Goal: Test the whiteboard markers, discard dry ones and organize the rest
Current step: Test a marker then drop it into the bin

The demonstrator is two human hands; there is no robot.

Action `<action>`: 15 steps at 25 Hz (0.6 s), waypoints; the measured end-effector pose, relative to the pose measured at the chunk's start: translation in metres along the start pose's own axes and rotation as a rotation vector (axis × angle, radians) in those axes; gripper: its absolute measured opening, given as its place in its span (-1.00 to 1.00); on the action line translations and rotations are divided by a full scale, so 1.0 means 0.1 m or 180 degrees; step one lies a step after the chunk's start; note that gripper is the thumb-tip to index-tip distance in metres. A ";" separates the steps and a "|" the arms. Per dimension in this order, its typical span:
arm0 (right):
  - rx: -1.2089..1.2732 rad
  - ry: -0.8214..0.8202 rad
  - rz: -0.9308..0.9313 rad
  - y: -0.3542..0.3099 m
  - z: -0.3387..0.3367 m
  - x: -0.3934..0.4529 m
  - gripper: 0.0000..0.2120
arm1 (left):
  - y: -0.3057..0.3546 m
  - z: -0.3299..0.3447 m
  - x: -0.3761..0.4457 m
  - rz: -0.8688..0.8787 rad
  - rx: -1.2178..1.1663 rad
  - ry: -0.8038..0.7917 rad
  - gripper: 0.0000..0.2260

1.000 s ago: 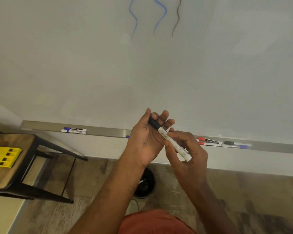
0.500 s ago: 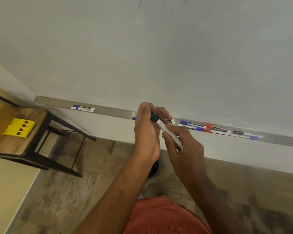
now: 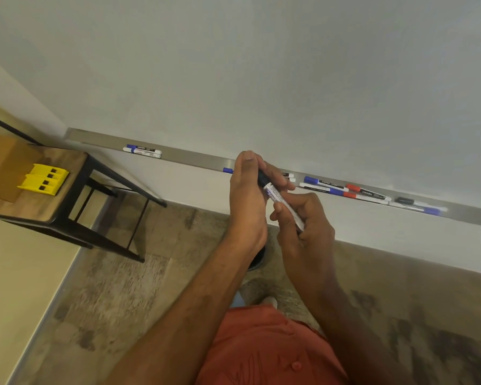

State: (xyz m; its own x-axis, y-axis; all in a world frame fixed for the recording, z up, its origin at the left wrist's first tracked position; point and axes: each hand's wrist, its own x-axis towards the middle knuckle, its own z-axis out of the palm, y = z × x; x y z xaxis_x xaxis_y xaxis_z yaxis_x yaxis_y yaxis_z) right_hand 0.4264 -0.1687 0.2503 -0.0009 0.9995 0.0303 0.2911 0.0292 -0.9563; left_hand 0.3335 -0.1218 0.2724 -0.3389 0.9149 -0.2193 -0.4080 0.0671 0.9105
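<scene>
Markers line the steel tray (image 3: 195,158) under a whiteboard (image 3: 261,65) as a person stands before it, one marker (image 3: 282,202) held between both hands just near of the tray's middle. On the tray lie a pair (image 3: 142,151) at far left, a blue cap (image 3: 227,170) peeking out behind the hands, and to the right blue (image 3: 321,184), red (image 3: 367,193) and black-capped ones (image 3: 418,205). At left, a wooden surface (image 3: 25,207) on black legs carries a yellow holder (image 3: 42,179). A dark bin (image 3: 257,261) on the floor shows only as a sliver behind the left wrist. The left hand (image 3: 246,195) has its grip wrapped round the marker's dark cap (image 3: 262,179); the right hand (image 3: 306,226) is grasping the white barrel. By the look of it the cap is going on or coming off; which cannot be told. The next move calls for a steady pull or push along the barrel, then either a test stroke on the board or a choice between tray and bin.
</scene>
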 end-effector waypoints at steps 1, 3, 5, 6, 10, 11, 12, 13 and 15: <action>0.0185 -0.0009 0.0156 -0.02 0.01 0.02 -0.86 | -0.01 0.00 0.02 0.0005 0.0037 0.0002 -0.49; 0.0683 -0.0134 0.0488 -0.07 0.02 0.07 -0.89 | -0.02 -0.03 0.07 0.0025 0.0100 0.0044 -0.56; 0.1050 -0.0272 0.0681 -0.12 0.04 0.11 -0.88 | -0.02 -0.07 0.13 0.0008 0.0096 0.0078 -0.59; 0.1157 -0.0317 0.0756 -0.14 0.07 0.14 -0.87 | -0.02 -0.10 0.17 -0.0001 0.0072 0.0086 -0.60; 0.1225 -0.0501 0.0901 -0.16 0.31 0.26 -0.86 | 0.02 -0.33 0.35 0.0033 0.0261 0.0184 -0.63; 0.1180 -0.0557 0.0914 -0.16 0.40 0.30 -0.86 | 0.04 -0.40 0.41 0.0012 0.0295 0.0220 -0.64; 0.1135 -0.0616 0.0921 -0.16 0.50 0.35 -0.87 | 0.04 -0.50 0.51 -0.0031 0.0303 0.0265 -0.64; 0.1091 -0.0670 0.0933 -0.15 0.61 0.41 -0.87 | 0.06 -0.59 0.61 -0.0065 0.0288 0.0305 -0.64; 0.0975 -0.0772 0.0927 -0.13 0.87 0.57 -0.87 | 0.10 -0.82 0.83 -0.0086 0.0381 0.0404 -0.65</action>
State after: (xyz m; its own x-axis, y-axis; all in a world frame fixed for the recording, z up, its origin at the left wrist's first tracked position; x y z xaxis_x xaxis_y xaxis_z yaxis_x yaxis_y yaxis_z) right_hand 0.3394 -0.1114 0.2395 -0.1947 0.9385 -0.2853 0.0175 -0.2875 -0.9576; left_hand 0.2317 -0.0781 0.2344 -0.4365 0.8551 -0.2799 -0.3172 0.1448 0.9372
